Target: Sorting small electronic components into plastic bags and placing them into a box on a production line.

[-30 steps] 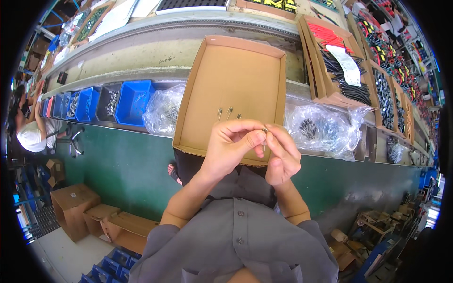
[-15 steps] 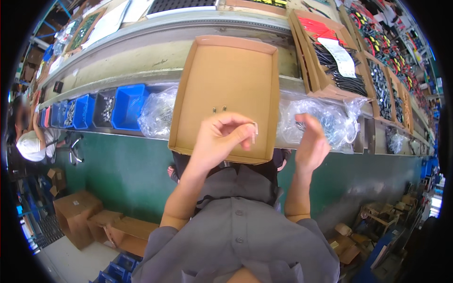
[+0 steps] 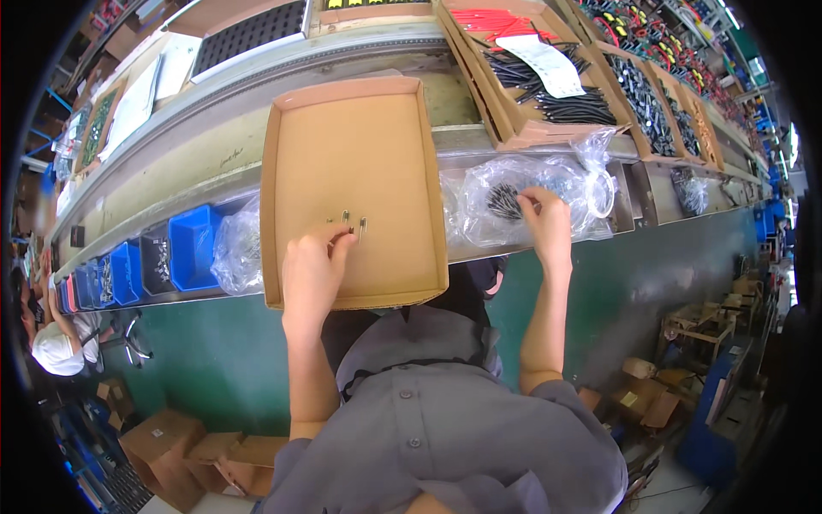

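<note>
A shallow cardboard tray [image 3: 300, 137] lies in front of me on the bench edge. A few small dark metal parts [image 3: 353, 223] lie in a row on its floor. My left hand [image 3: 313, 267] rests on the tray floor, fingertips touching the small parts; whether it still pinches one I cannot tell. My right hand [image 3: 545, 224] reaches into a clear plastic bag [image 3: 565, 184] to the right, fingers curled at a clump of small black parts [image 3: 503, 202] inside it.
Blue bins [image 3: 190, 247] and another clear bag [image 3: 236, 254] sit left of the tray. Angled cardboard boxes of black cable parts [image 3: 556, 103] line the back right. Another person in a white cap [image 3: 56, 349] is at far left. Cartons [image 3: 163, 441] stand on the floor.
Both hands were together above the tray holding a small part. They split: the left went down to the tray floor by the small parts, the right swung right into the plastic bag.
</note>
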Tool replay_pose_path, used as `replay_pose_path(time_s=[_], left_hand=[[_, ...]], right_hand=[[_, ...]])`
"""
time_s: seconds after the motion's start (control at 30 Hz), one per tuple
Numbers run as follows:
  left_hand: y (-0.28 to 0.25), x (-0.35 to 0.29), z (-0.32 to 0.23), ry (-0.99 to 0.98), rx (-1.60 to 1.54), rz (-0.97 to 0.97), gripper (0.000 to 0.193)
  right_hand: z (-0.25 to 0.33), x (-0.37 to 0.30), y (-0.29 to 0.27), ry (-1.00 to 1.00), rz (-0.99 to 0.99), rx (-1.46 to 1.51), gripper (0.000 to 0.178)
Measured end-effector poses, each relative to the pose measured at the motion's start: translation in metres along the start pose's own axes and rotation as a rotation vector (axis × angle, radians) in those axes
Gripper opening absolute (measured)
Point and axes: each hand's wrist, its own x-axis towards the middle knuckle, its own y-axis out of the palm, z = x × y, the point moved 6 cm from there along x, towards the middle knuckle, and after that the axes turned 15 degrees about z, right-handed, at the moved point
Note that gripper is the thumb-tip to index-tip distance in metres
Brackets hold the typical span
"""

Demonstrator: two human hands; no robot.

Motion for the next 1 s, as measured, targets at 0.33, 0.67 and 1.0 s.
replay_pose_path(time_s=[0.33, 0.67, 1.0], left_hand=[[-0.011, -0.004, 0.005, 0.020, -0.110, -0.080, 0.013], [0.027, -0.019, -0.040, 0.183, -1.030, 0.356, 0.017], [0.033, -0.023, -0.030, 0.286, -1.217, 0.374, 0.012]], right_hand=[[0.009, -0.006, 0.006, 0.107, 0.133, -0.279, 0.012], [0.110, -0.057, 0.032, -0.182, 0.493, 0.759, 0.004], [0.140, -0.060, 0.061, -0.414, 0.742, 0.672, 0.012]])
